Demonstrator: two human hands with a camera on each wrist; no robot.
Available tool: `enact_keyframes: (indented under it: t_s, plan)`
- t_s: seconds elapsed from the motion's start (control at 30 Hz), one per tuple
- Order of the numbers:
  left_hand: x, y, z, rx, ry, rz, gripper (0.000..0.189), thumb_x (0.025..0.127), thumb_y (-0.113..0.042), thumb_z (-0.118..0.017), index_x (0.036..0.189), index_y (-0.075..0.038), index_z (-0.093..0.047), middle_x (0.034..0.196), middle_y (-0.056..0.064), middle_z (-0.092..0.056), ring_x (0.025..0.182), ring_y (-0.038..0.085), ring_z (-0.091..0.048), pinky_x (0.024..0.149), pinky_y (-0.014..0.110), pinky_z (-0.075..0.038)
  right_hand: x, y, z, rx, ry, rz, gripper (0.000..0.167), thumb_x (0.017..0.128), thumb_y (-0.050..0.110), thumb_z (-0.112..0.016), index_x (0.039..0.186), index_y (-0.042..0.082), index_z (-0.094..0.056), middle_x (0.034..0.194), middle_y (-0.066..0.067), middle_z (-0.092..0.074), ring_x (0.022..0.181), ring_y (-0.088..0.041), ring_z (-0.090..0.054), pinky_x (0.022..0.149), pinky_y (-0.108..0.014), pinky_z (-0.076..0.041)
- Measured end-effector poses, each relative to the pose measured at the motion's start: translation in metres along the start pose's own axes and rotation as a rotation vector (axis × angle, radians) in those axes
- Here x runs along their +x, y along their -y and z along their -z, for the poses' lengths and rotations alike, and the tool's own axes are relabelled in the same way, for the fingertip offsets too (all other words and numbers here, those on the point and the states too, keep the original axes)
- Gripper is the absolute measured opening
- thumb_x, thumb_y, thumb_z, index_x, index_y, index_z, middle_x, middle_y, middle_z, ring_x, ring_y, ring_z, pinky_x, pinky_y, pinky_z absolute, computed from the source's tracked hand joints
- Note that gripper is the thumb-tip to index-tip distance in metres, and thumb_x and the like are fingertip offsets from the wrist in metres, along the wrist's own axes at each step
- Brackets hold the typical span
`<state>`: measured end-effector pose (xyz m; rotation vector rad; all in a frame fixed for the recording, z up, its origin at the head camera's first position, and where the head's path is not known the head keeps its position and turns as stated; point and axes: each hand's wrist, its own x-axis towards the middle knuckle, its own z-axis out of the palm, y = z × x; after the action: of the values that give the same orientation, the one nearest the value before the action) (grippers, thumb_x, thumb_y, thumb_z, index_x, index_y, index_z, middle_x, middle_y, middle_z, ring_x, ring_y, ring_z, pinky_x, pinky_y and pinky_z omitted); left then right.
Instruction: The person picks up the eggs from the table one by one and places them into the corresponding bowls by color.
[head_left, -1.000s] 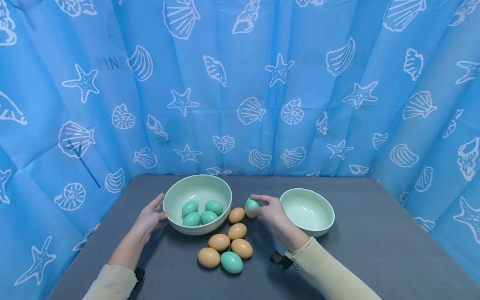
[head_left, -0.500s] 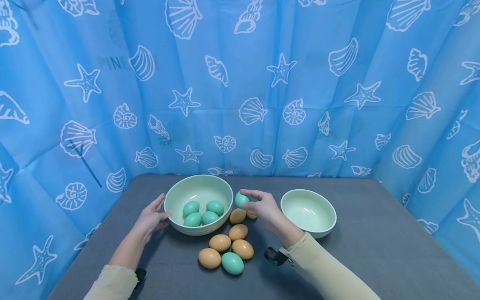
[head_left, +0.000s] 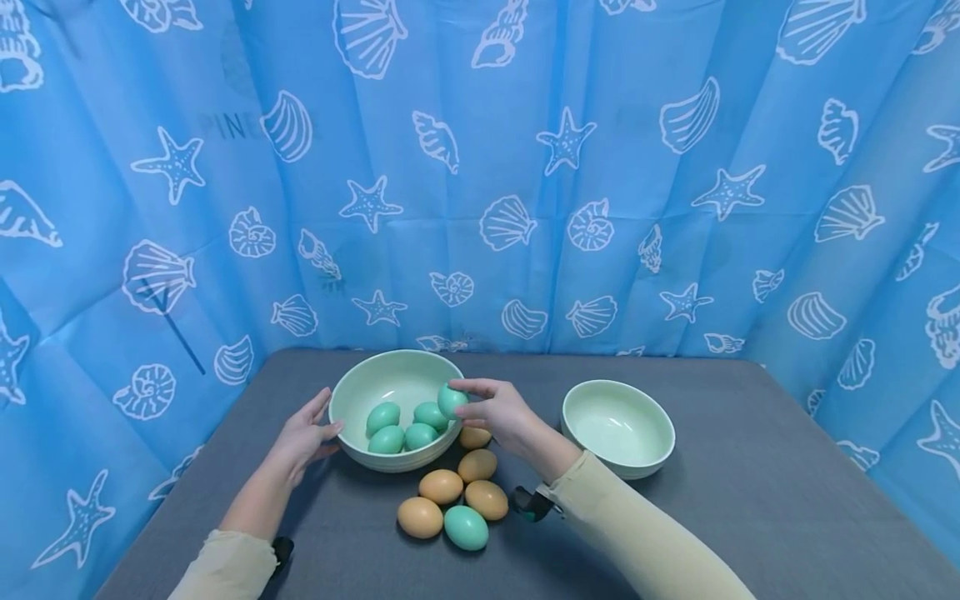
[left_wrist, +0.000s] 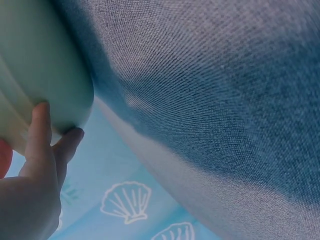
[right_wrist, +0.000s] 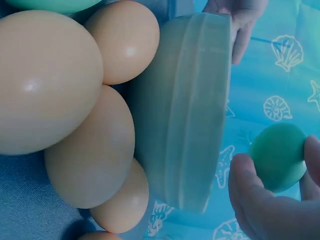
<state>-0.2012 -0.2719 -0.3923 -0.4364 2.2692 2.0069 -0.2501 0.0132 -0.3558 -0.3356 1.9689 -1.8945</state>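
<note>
four green eggs point(head_left: 419, 436) in the big bowl point(head_left: 397, 373), fifth egg point(head_left: 451, 402) pinched by right hand point(head_left: 504, 415) at its rim. probably one loose green egg point(head_left: 466, 527) to go (brown eggs point(head_left: 441, 486) also out). left hand point(head_left: 300, 437) touches bowl, fingers straightish.

Bright, even light fills the head view; soft shadows lie on the table point(head_left: 720, 517), glare in the bowl point(head_left: 618, 427) at 4 o'clock. The left wrist view is dimmer, blurring toward 1 o'clock; the right, blue-tinted, has glare on the egg point(right_wrist: 47, 82) at 10 o'clock.
</note>
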Motion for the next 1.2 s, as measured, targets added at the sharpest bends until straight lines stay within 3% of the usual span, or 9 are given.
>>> enact_keyframes:
  t_s: [0.53, 0.7, 1.2]
  plan:
    - [0.001, -0.006, 0.001, -0.006, 0.015, 0.011, 0.07, 0.101, 0.0, -0.045, 0.156, -0.01, -0.004, 0.161, 0.015, 0.001, 0.145, 0.041, -0.005, 0.106, 0.055, -0.037, 0.031, -0.006, -0.013, -0.064, 0.205, 0.021, 0.042, 0.094, -0.003, -0.058, 0.136, 0.0, -0.055, 0.147, -0.018, -0.042, 0.125, -0.033, -0.051, 0.101, -0.042, -0.046]
    - [0.001, -0.006, 0.002, -0.014, 0.01, 0.013, 0.07, 0.101, 0.001, -0.045, 0.156, -0.01, -0.004, 0.161, 0.016, 0.001, 0.145, 0.042, -0.005, 0.105, 0.055, -0.037, 0.041, -0.007, -0.017, -0.085, 0.26, 0.01, 0.041, 0.095, -0.003, -0.056, 0.136, 0.0, -0.055, 0.149, -0.017, -0.039, 0.132, -0.033, -0.044, 0.101, -0.043, -0.046]
    - [0.001, 0.0, 0.003, -0.017, -0.002, 0.003, 0.07, 0.1, 0.003, -0.046, 0.156, -0.009, -0.006, 0.161, 0.016, -0.001, 0.144, 0.043, -0.01, 0.105, 0.055, -0.037, 0.073, -0.01, -0.035, -0.268, 0.206, -0.039, 0.037, 0.09, -0.006, -0.062, 0.126, 0.007, -0.066, 0.141, -0.013, -0.047, 0.123, -0.03, -0.05, 0.092, -0.045, -0.051]
